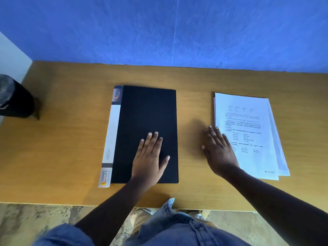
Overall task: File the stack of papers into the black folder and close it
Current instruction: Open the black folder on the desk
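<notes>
While the black folder (145,134) lies closed and flat near the middle of the wooden table (67,139), its long sides run from the near edge toward the far edge, and its white spine label (printed "SMART LIFE" at the near end) faces the table's left edge. The left hand (150,157) rests palm down on the near half of the folder's cover, fingers extended and slightly spread, thumb out to the side; it grips nothing and simply lies flat on the cover.

Toward the right edge of the table sits the stack of papers (248,132), well apart from the folder, with bare wood between them. Its sheets are a little fanned, so that lower ones peek out along the right side, and the top sheet carries printed text too blurred to read. The right hand (218,148) is open with fingers spread, lying over the stack's left edge near its near half; whether it presses the paper or hovers just above it cannot be told. It holds nothing.

At the left edge of the table stands a dark cylindrical container (14,98).
</notes>
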Available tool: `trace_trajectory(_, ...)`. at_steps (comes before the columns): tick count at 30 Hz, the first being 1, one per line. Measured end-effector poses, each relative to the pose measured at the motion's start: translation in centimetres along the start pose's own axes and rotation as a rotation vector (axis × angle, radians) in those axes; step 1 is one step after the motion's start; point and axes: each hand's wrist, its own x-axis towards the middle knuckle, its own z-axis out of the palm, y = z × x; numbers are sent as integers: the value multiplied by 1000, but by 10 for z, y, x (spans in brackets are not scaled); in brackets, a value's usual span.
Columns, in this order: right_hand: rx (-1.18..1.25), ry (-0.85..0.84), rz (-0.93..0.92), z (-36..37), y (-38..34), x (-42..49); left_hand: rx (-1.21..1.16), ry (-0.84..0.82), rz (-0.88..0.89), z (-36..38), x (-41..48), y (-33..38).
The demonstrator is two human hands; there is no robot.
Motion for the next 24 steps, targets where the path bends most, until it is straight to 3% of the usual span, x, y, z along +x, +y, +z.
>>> trace_trajectory(4, 122, 33, -7, -2, -16, -25, -57, 63, -142, -20, -41, -27)
trace_trajectory(9, 296, 2, 28, -2, -32, -57, 35, -24, -275, -38, -92, -68)
trace_trajectory(13, 381, 6, 24, -5, -40, -61, -25, -80, -346, -35, -101, -81)
trace_trajectory(20, 428, 32, 5, -2, -47, -56, -15, -38, -208, -27, -91, -75)
trace_trajectory(24, 461, 65, -3, -3, -47, -56, -128, 10, -230, -22, -85, -65)
